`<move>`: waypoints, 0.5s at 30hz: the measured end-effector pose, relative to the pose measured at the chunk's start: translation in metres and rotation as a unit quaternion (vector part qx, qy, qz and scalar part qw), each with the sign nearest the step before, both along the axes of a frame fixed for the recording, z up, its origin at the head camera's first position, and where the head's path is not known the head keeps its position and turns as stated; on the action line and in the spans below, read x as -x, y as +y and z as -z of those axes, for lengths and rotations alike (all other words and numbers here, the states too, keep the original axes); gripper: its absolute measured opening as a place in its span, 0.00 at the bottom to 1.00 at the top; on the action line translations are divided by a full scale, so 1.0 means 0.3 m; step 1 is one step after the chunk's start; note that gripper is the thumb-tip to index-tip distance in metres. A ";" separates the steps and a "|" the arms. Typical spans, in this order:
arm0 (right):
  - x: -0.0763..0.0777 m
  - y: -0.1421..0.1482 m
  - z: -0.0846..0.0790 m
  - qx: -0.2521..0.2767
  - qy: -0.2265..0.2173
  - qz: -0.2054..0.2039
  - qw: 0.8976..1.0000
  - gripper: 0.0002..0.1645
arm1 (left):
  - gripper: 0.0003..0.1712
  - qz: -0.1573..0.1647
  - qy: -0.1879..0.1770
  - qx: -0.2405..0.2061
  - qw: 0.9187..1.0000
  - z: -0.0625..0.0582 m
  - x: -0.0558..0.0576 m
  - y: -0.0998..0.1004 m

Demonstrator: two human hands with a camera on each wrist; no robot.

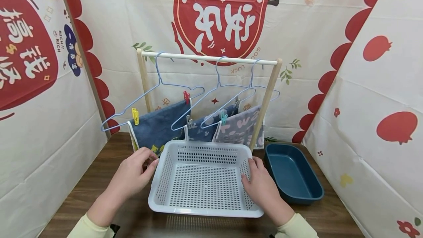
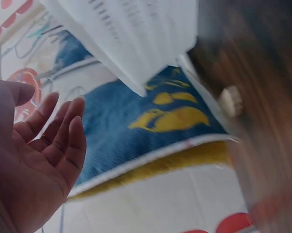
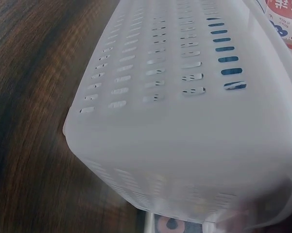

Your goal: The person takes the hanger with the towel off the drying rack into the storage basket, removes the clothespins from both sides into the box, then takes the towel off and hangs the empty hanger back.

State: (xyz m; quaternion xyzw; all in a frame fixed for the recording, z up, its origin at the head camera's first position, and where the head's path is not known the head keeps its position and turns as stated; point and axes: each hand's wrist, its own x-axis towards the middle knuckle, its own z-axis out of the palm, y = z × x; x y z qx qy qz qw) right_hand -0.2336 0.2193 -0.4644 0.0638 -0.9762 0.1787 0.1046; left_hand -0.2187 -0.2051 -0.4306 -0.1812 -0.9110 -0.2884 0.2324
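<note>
A white perforated plastic basket (image 1: 205, 186) is held in front of the drying rack, with nothing inside it. My right hand (image 1: 261, 184) grips its right wall, thumb on the inner side and fingers at the rim. At the left rim is my left hand (image 1: 137, 168), its fingers loosely bent; the left wrist view shows that palm with nothing in it, a little apart from the basket (image 2: 136, 43). Behind it a dark blue towel with yellow shapes (image 2: 170, 114) hangs down. The basket's outer wall (image 3: 184, 131) fills most of the right wrist view.
The rack's white bar (image 1: 208, 58) carries several blue wire hangers. Clothespins (image 1: 135, 116) fasten the blue towel, a dark patterned cloth (image 1: 211, 122) and a lilac lettered cloth (image 1: 241, 126). A dark teal tray (image 1: 295, 172) stands to the right on the wooden table (image 1: 82, 201). Printed sheets surround the table.
</note>
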 end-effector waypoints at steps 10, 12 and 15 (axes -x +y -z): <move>-0.001 0.000 -0.001 0.005 -0.007 0.006 1.000 0.40 | 0.07 0.106 -0.044 0.004 0.993 -0.143 0.054 0.106; -0.002 0.000 0.000 0.008 -0.007 0.007 1.000 0.40 | 0.07 0.122 -0.056 0.003 0.991 -0.167 0.072 0.128; -0.005 0.001 0.003 0.012 -0.006 0.009 1.000 0.39 | 0.07 0.137 -0.077 -0.007 0.988 -0.199 0.106 0.162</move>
